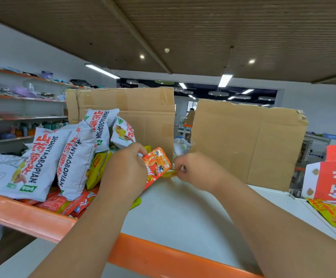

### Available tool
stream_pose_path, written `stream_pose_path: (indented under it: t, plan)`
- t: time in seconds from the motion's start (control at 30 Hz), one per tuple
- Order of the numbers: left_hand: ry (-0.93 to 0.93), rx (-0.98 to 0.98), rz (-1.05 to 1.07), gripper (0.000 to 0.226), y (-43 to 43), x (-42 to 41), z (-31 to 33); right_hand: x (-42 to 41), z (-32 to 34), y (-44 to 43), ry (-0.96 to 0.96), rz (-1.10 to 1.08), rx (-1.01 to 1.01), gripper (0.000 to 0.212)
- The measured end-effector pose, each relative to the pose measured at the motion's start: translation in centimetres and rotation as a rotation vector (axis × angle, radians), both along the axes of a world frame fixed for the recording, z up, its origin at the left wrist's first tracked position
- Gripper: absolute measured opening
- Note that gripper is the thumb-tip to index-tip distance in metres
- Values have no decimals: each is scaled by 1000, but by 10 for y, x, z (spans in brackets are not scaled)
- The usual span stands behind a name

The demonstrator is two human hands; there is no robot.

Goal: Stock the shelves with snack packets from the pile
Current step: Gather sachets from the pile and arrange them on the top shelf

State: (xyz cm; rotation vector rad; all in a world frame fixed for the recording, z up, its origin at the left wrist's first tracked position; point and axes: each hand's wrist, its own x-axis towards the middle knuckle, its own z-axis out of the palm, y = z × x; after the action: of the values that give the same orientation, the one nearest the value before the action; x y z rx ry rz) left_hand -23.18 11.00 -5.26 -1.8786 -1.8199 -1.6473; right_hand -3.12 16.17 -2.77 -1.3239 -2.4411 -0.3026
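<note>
**Packet in hand, not yet shelved**

The white shelf board with orange front lip (183, 217) carries upright brown cardboard sheets (135, 109), apparently as backstops. Large white snack bags (43, 157) lie heaped at its left. The small orange foil packet (158, 163) is held just above bare shelf. The left hand (125, 167) grips its side and the right hand (195, 169) pinches its corner, probably squaring it.

Both bare forearms reach forward from the lower edge of the view and converge toward the middle. The left hand (126, 167) shows its back, with the fingers curled over the upper edge of an orange packet (157, 162). The right hand (196, 170) is just beside it, knuckles up, pinching the packet's lower yellow corner. The hands do not touch.
</note>
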Motion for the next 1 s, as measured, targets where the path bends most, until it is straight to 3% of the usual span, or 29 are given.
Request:
stream_pose_path:
  t: [0.17,0.23,0.27,0.3,0.4,0.47,0.67,0.77,0.9,1.0]
  plan:
    - [-74,58,-45,30,-4,-1,4,33,27,0,783,44,-20,18]
    - [-52,24,-143,30,-3,1,4,46,36,-3,960,6,-109,25]
    - [-15,-9,-199,29,-2,2,2,52,36,-1,960,-45,-183,26]
    - [31,-48,-244,27,0,4,0,57,33,3,862,-126,-246,24]
    - [238,-97,-262,20,2,9,-6,64,18,18,224,-417,-310,18]
    - [385,-90,-232,17,-2,12,-7,58,17,11,3,-489,-388,22]
    - [717,-278,-289,28,-16,22,-10,41,18,-13,-28,-478,-691,43]
    - [723,-296,-401,22,-19,24,-7,37,15,-11,-135,-399,-683,51]
    - [646,-281,-448,24,-18,24,-7,30,20,-12,20,-186,-633,38]
    - [699,-342,-431,38,-14,22,-12,29,22,-15,-86,-296,-605,35]
